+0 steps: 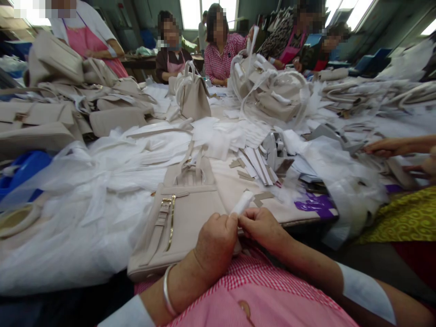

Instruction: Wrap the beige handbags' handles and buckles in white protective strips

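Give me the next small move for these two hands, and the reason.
I'd have the right hand smooth the lower end of the white wrap snug while the left hand steadies it. Both hands meet at that end, beside the beige bag, and the wrap sticks out beyond them; what it covers is hidden.
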A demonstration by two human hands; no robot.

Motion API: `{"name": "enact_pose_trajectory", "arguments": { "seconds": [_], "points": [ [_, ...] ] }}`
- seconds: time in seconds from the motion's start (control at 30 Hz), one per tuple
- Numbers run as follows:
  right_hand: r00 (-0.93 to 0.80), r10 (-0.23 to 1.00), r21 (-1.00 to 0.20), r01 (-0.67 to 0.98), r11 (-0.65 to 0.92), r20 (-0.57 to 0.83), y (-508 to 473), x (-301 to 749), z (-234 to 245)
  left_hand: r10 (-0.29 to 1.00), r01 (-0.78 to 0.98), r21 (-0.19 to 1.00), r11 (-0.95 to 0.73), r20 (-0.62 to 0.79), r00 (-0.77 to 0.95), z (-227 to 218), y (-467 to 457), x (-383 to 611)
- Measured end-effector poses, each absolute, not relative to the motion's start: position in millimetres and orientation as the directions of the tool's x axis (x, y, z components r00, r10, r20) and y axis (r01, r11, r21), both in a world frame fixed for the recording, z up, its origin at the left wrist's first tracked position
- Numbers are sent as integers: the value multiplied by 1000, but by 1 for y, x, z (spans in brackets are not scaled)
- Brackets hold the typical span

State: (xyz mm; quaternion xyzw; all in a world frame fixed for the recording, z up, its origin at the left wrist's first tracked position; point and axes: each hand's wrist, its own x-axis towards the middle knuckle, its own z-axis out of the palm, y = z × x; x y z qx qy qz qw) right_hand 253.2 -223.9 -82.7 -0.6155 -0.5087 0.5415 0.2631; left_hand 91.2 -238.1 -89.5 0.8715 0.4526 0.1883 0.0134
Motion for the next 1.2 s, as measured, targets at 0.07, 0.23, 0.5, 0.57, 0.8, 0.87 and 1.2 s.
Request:
{"name": "enact_pose_trajectory", "arguments": {
  "seconds": [0.07, 0.23, 0.5, 0.57, 0.8, 0.87, 1.2],
  "points": [
    [-134, 911, -876, 359, -322, -389, -226, 254, -79, 808, 792, 201, -576, 287, 515, -90, -236, 92],
    [-180, 934, -905, 359, -230, -309, -234, 254, -71, 862, 823, 269, -501, 246, 444, -92, -233, 91],
    [-61, 928, -927, 110, -359, -367, -240, 244, -85, 972, 601, 793, -95, -56, 228, -86, -233, 88],
    [-43, 928, -926, 96, -365, -370, -238, 244, -89, 961, 465, 885, 31, -153, 228, -83, -232, 86],
    [-129, 907, -915, 108, -389, -401, -234, 246, -93, 877, 188, 922, 337, -381, 292, -79, -226, 78],
    [-236, 893, -918, -10, -397, -384, -235, 248, -97, 834, 130, 894, 429, -447, 324, -77, -224, 77],
    [-267, 958, -992, 89, -84, -105, -233, 256, -124, 777, 195, 875, 442, -483, 404, -79, -220, 76]
  ]
}}
